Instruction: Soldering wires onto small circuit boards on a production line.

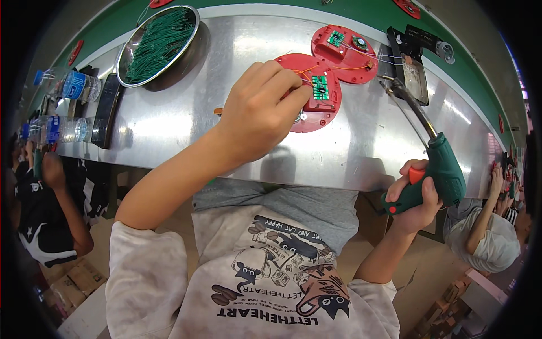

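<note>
My left hand is closed, thumb and fingers pinched together over the left part of a round red plastic housing. What the fingertips hold is hidden behind the hand. Beside them, a small green circuit board sits in that housing, with thin orange wires running by it. My right hand grips a green soldering gun by its handle, near the red trigger. The gun's metal tip points up and left, just right of a second red housing, which carries another green board and a round part.
On the metal bench a steel bowl holds many green wires. A black holder with a tray stands at the back right. Clear bottles and a black frame are at left. Other people work on both sides.
</note>
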A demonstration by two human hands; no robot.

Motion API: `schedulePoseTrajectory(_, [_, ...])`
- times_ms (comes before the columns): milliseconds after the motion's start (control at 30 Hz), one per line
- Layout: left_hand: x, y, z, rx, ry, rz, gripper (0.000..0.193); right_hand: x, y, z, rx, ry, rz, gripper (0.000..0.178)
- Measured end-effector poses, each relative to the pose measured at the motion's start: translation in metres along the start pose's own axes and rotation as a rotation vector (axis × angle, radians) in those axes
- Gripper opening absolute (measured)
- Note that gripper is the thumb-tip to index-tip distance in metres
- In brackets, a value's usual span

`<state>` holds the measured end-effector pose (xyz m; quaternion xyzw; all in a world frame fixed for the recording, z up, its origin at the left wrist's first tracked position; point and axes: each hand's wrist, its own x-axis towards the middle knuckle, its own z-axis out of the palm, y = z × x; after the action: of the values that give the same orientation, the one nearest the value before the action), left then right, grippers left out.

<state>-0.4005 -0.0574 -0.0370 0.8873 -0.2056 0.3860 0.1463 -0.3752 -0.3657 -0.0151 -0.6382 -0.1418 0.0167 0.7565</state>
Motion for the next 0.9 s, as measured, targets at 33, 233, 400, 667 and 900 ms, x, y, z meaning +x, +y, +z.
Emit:
schedulePoseTrajectory(33, [0.003, 0.001, -0.001, 0.001, -0.004, -0.003, 0.026, 0.000, 0.000, -0.004, 0.014, 0.010, -0.007, 0.040])
schedulePoseTrajectory(233, [0.035, 0.000, -0.016, -0.029, -0.237, -0.186, 0.062, 0.003, 0.011, -0.031, 0.056, 0.074, -0.073, 0.039])
schedulePoseTrajectory(400, [0.089, -0.096, 0.004, 0.208, -0.266, -0.422, 0.069, 0.004, 0.024, -0.037, 0.202, 0.165, -0.083, 0.038])
schedulePoseTrajectory(667, [0.244, -0.170, 0.155, 0.247, -0.353, -0.810, 0.079, 0.008, 0.021, -0.025, 0.208, 0.485, -0.136, 0.035])
schedulePoseTrajectory(900, [0.257, -0.198, 0.210, 0.143, -0.448, -1.106, 0.077, 0.007, 0.025, -0.024, 0.205, 0.582, -0.107, 0.034])
